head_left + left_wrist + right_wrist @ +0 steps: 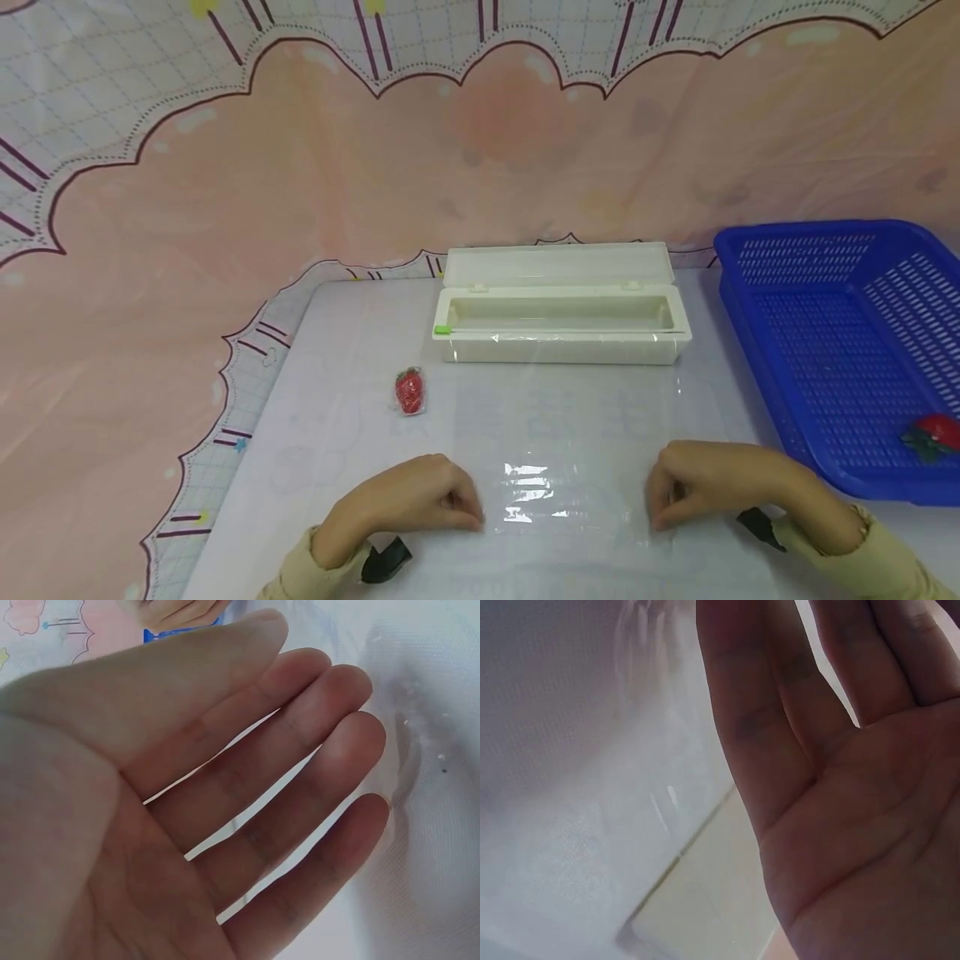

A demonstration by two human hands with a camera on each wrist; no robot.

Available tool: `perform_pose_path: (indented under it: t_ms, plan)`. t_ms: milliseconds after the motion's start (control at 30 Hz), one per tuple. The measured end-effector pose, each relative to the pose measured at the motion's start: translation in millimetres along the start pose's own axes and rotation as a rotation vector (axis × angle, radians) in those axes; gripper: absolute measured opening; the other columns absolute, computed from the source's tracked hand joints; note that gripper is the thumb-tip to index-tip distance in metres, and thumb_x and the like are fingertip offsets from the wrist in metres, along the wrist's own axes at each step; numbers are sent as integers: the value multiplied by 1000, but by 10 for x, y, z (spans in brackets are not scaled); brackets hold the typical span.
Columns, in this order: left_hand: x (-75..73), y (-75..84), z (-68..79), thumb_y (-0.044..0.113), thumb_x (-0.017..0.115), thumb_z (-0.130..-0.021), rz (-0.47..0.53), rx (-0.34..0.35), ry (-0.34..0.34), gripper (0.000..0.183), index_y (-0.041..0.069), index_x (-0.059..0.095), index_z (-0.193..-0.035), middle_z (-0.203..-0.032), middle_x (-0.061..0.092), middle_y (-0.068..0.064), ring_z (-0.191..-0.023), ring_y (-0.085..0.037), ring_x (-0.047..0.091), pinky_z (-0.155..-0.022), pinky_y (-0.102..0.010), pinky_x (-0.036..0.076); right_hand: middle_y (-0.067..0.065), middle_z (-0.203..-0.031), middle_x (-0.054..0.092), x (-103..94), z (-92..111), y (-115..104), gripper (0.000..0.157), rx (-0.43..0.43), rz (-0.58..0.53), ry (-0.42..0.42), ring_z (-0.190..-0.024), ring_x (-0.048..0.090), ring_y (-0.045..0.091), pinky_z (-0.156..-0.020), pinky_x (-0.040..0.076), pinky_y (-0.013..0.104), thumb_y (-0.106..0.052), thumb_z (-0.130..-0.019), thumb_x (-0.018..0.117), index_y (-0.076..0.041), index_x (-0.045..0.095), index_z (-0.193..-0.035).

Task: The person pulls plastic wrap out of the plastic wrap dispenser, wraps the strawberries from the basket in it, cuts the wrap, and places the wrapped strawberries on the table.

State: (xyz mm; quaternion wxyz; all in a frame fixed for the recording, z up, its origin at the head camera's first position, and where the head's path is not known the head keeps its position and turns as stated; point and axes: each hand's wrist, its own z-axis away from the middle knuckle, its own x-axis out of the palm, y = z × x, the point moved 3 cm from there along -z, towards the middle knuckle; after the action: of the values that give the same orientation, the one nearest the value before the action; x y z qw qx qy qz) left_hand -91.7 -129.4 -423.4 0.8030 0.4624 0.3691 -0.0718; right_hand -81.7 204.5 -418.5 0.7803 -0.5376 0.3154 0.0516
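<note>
A sheet of clear cling film (555, 492) stretches from the front of a white cling film dispenser (562, 350) toward me, lying over the white table. At its near left corner my left hand (420, 498) pinches the film between thumb and fingers. My right hand (712, 483) pinches the opposite corner, level with the left. In the left wrist view, the left fingers (330, 742) are bent slightly, with the thumb against the index finger. The right wrist view shows the palm and fingers (742, 727), but its fingertips are cut off. A red strawberry (409, 392), seemingly wrapped in film, lies left of the sheet.
The dispenser's lid (558, 267) stands open at the back, and a green slider (442, 330) sits at its left end. On the right stands a blue plastic basket (757, 375) with an unwrapped-looking strawberry (937, 433) inside. A patterned cloth (487, 167) hangs behind.
</note>
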Motion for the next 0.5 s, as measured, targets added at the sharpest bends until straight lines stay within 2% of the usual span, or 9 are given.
perform_pose_path:
  t_ms: [333,500]
  plan:
    - [-32,3,-1,23,74,-90,17,20,45,5,20,78,-89,-81,68,22,-72,9,58,-70,-13,51,-15,-80,70,-58,8,-35,9,-57,40,48,-72,55,-10,-62,51,17,-20,-92,70,-19,75,-85]
    - [-78,-5,1,21,73,-91,23,22,130,5,20,78,-92,-84,68,21,-75,6,59,-73,-17,52,-16,-84,69,-82,16,-52,5,-58,54,88,-76,58,-8,-64,52,18,-21,-94,69,-21,73,-91]
